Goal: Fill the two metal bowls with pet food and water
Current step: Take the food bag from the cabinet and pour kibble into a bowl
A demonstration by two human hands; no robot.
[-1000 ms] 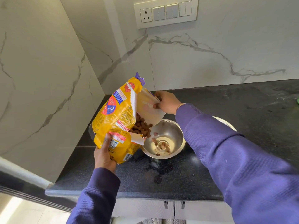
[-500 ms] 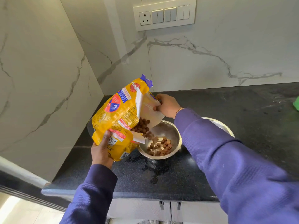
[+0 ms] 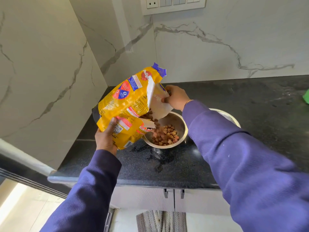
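Black counter (image 3: 167, 168): 2 bowls (image 3: 181, 129), 1 bag (image 3: 127, 104), 2 hands (image 3: 105, 139).

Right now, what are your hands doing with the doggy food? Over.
Left hand grips yellow food bag low; right hand holds its torn flap open. Kibble pouring into near metal bowl. Second bowl half hidden behind right sleeve. Nothing blocking.

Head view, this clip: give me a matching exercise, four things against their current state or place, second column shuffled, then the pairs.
Things:
1. yellow food bag
2. near metal bowl
3. second metal bowl
4. left hand

States:
A. mostly hidden behind the right sleeve
B. tilted, kibble spilling from its torn mouth
C. gripping the bag's lower end
D. partly filled with brown kibble

Pairs: 1-B, 2-D, 3-A, 4-C
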